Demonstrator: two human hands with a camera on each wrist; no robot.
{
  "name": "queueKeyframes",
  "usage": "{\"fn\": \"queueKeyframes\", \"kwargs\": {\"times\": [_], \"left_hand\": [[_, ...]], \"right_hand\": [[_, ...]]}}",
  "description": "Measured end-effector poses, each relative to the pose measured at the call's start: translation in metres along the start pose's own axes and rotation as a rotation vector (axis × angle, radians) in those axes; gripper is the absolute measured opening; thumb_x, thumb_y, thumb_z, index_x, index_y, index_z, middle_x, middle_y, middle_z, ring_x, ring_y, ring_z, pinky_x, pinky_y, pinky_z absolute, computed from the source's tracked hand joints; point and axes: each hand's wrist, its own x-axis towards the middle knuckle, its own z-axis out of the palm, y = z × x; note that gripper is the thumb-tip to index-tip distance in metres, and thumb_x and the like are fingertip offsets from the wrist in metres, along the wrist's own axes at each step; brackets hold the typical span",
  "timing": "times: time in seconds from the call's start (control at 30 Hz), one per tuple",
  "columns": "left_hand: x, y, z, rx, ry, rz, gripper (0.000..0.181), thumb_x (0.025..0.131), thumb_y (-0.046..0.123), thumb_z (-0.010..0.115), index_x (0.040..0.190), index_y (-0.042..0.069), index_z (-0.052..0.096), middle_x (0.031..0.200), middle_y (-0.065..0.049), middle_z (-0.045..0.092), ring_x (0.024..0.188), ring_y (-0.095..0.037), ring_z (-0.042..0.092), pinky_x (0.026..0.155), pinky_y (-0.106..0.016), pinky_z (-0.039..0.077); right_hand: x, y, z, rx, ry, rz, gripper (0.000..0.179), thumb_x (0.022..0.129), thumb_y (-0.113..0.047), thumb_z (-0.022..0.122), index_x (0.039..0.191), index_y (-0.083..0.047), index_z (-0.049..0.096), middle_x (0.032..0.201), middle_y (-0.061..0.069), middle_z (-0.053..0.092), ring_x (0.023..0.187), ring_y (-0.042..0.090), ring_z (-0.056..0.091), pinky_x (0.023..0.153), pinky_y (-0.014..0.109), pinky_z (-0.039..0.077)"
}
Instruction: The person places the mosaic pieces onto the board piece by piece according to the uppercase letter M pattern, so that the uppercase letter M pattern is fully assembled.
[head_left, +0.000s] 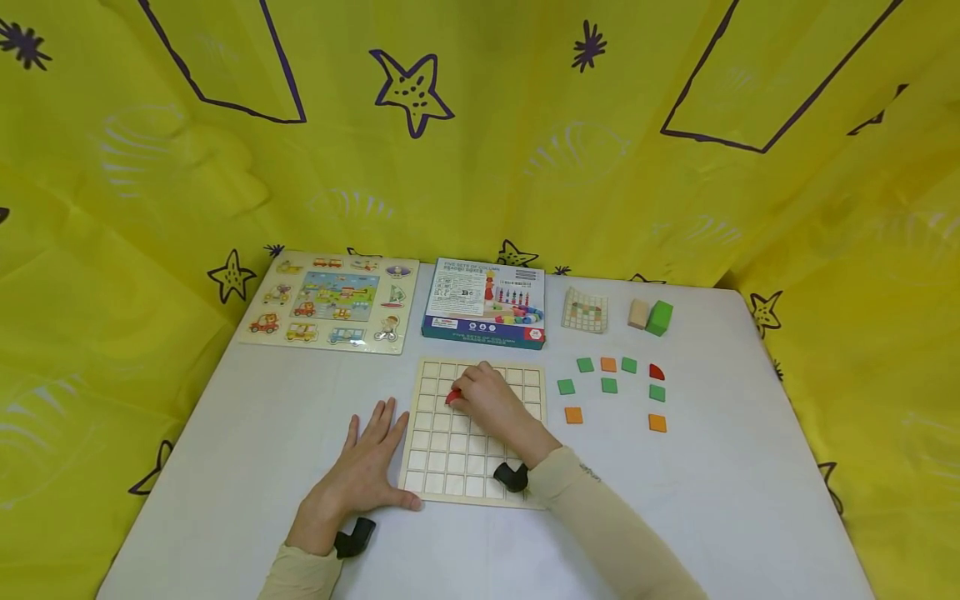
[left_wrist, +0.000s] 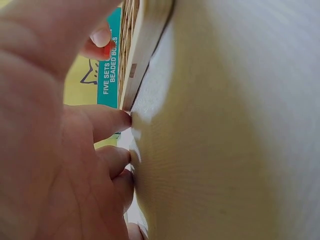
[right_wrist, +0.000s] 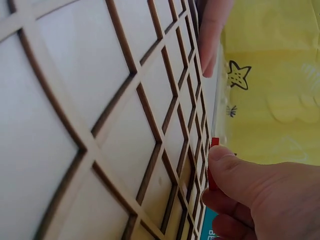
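A wooden grid board (head_left: 437, 460) with raised square cells lies flat in the middle of the white table. Over its upper left part, my right hand (head_left: 491, 404) pinches a red piece (head_left: 453, 397) between thumb and fingers. In the right wrist view the red piece (right_wrist: 213, 170) stands edge-on, close over the grid. My left hand (head_left: 367, 467) lies spread at the board's left side, its fingers straight and its thumb by the lower left corner. Fingertips (left_wrist: 122, 120) of that hand rest on the cloth right beside the board's edge.
Right of the board lie several green tiles (head_left: 585, 365), orange tiles (head_left: 573, 415) and a red quarter-round piece (head_left: 657, 372). Behind them are a small pattern card (head_left: 586, 311), a plain wood block (head_left: 637, 313) and a green block (head_left: 659, 318). A bead-set box (head_left: 484, 304) and a picture puzzle (head_left: 408, 304) stand behind the board.
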Motion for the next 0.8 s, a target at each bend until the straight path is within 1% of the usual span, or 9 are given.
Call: {"fn": "queueKeyframes", "kwargs": {"times": [0.37,0.8], "left_hand": [[-0.0001,0.0004,0.0001,0.004,0.005,0.005,0.133,0.054,0.075,0.078,0.153,0.001,0.028,0.16,-0.02,0.008,0.147,-0.035,0.002,0.111,-0.062,-0.002],[-0.0002,0.001,0.0006,-0.002,0.003,0.003,0.132,0.055,0.076,0.077,0.152,0.0,0.029,0.16,-0.021,0.008,0.147,-0.035,0.002,0.111,-0.062,-0.002]], "right_hand": [[0.0038,-0.0077,0.0047,-0.023,-0.008,-0.009,0.023,0.091,-0.028,0.072,0.103,-0.009,0.074,0.101,0.001,0.066,0.093,0.017,0.051,0.084,0.03,0.044],[0.0068,-0.0104,0.0088,-0.043,-0.003,-0.025,0.02,0.088,-0.027,0.075,0.098,-0.01,0.075,0.098,0.001,0.065,0.09,0.017,0.051,0.082,0.03,0.045]]}}
